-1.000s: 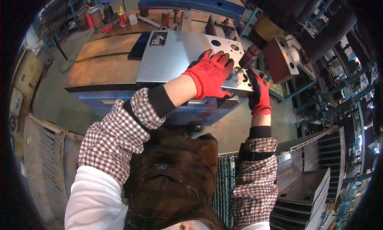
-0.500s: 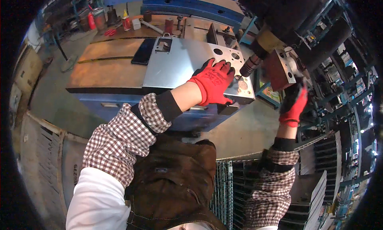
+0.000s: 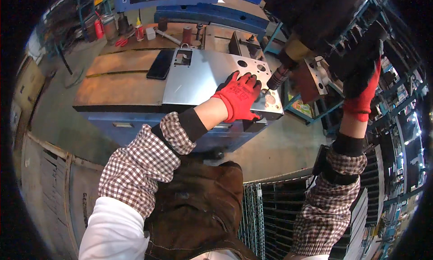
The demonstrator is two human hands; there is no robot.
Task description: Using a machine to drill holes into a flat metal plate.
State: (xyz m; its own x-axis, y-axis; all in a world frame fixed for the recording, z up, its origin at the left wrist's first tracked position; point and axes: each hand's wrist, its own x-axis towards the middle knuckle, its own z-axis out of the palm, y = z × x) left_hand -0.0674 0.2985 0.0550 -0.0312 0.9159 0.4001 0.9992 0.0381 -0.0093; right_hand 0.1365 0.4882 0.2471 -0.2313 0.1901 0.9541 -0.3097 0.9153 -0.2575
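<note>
My left hand [image 3: 239, 94], in a red and black glove, lies flat with spread fingers on a bare sheet-metal plate [image 3: 194, 79]. Its thumb reaches over the plate's near edge. Round holes and a square cutout pierce the plate. Just right of my fingers, the drill press chuck [image 3: 278, 78] points down over the perforated end; whether its tip touches the metal is unclear. My right hand [image 3: 361, 86], in a matching glove, is raised at the right beside the machine's dark body. Its fingers merge with the dark background, so their grip is hidden.
A black phone [image 3: 159, 65] lies left of the plate on the slotted, rust-brown worktable [image 3: 112, 86]. Behind are red-handled pliers [image 3: 121, 42], a small white block [image 3: 150, 33] and a metal clamp block [image 3: 243, 46]. A reddish-brown box [image 3: 311, 82] hangs by the chuck. Wire racking [image 3: 279, 215] stands below right.
My right hand has moved up and to the right, away from the reddish-brown box. My left hand stays on the plate. The view has shifted slightly.
</note>
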